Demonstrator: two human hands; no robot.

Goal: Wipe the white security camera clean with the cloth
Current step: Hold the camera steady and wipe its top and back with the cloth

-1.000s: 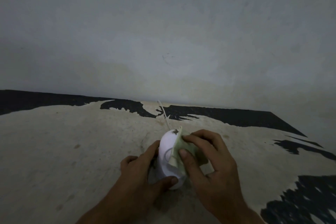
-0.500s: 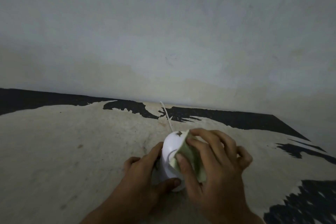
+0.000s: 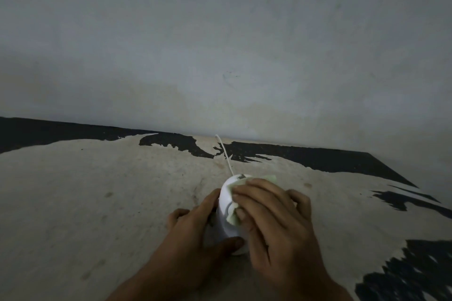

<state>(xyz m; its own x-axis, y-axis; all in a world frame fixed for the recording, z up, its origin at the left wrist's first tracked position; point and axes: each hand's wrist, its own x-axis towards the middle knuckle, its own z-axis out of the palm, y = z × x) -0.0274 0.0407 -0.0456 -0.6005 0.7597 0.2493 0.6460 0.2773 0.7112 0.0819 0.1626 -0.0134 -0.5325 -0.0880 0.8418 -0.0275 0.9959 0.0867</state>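
nearest, the left hand (image 3: 195,230) wraps the lower body of the white security camera (image 3: 226,212), thumb across its base on the near side and fingers curled round the side away from the other hand, clamped firm as a brace. just beside it, the right hand (image 3: 271,217) lies over the camera's top and its own side, fingers closed down on the pale green cloth (image 3: 232,219), which is pressed between palm and shell; a corner pokes out beyond the fingertips. the camera stands upright between the two hands on the worn table (image 3: 97,203). beyond the hands, a thin white cable (image 3: 225,154) runs from the camera's top toward the wall (image 3: 220,44). to wipe well, likely keep the brace steady, slide the cloth round the dome with even pressure, and avoid tugging the cable.
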